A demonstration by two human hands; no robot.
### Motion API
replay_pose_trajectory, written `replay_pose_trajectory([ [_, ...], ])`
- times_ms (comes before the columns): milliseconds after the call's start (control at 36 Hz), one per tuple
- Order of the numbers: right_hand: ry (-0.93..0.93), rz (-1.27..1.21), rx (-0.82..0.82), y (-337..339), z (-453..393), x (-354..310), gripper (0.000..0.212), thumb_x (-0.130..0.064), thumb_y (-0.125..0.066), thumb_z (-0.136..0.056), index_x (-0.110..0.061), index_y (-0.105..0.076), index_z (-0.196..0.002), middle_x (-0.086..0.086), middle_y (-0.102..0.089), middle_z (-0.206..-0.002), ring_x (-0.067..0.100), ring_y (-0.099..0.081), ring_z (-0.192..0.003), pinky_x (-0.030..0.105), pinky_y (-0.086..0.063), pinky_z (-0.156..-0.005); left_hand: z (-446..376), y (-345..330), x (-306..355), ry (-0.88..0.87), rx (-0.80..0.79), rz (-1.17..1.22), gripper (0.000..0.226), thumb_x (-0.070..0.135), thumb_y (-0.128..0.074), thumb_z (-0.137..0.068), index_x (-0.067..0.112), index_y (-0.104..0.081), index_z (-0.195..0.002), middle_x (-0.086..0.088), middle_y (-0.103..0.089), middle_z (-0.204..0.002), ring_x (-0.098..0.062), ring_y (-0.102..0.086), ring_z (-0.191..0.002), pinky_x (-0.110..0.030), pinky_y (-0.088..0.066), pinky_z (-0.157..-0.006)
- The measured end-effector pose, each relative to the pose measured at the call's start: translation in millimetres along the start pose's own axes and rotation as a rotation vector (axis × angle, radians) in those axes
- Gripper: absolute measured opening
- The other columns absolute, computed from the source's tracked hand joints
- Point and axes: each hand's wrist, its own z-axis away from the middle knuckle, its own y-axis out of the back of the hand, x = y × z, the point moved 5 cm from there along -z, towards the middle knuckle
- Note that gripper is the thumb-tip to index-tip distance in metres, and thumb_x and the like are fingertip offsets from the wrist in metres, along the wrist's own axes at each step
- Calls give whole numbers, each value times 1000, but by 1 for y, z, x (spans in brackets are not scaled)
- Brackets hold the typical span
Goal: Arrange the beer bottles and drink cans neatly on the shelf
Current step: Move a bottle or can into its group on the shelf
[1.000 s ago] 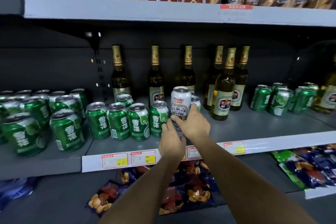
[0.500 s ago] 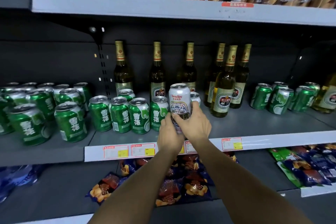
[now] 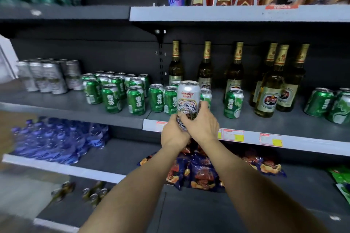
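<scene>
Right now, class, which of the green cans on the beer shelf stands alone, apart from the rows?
The green can right of the held white can, in front of the third bottle; the other green cans stand grouped.

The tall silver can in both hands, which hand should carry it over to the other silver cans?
Probably left: the left hand already grips the tall silver can, and the silver cans stand far left.

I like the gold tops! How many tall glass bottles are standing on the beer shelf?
6 in view, all at the back: three spaced singly, and three clustered to the right. More may be hidden out of frame.
</scene>
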Motion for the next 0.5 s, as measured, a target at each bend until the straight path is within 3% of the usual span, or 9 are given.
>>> replay_pose_trajectory([
  [194, 100, -30, -90, -48, 20, -68, 51, -59, -61, -80, -21, -35, -102, 4, -63, -103, 29, -62, -95, 34, -43, -68, 1, 72, -47, 78, 123, -44, 34, 33, -62, -86, 19, -49, -114, -5, -67, -99, -28, -61, -88, -29, -41, -66],
  [500, 80, -157, -152, -147, 45, -198, 51, -56, -64, -79, -19, -38, -103, 6, -64, -106, 31, -62, -99, 35, -45, -73, -31, 207, -144, 73, 186, -87, 45, 32, -68, -79, 24, -50, -119, -5, -69, -104, -29, -64, -96, -34, -51, -74],
])
